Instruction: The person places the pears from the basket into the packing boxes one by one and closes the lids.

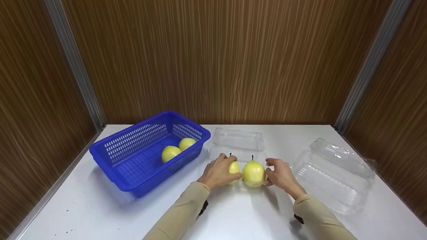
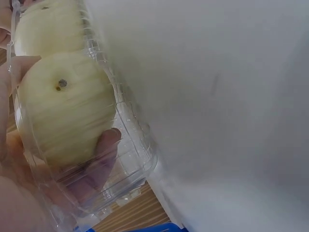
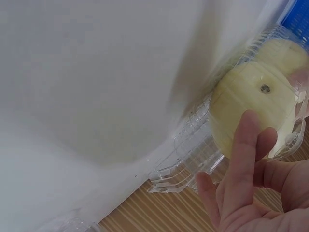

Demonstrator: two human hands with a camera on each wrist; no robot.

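A clear plastic clamshell box (image 1: 239, 139) lies open on the white table (image 1: 96, 216), its lid tipped back. Two yellow pears stand in its tray, a small one (image 1: 233, 167) and a bigger one (image 1: 253, 173). My left hand (image 1: 223, 169) grips the tray's left end, fingers curled by the small pear. My right hand (image 1: 275, 173) holds the right end beside the big pear. In the left wrist view a fingertip (image 2: 104, 150) shows through the plastic (image 2: 130, 145) under a pear (image 2: 65, 108). In the right wrist view my fingers (image 3: 244, 145) lie against the tray (image 3: 188, 145) beside a pear (image 3: 251, 101).
A blue slotted basket (image 1: 129, 162) stands at the left with two more yellow pears (image 1: 170, 153) (image 1: 187, 143) inside. A second open clear clamshell (image 1: 334, 174) sits at the right near the table edge. Wood-grain walls close in the table on three sides.
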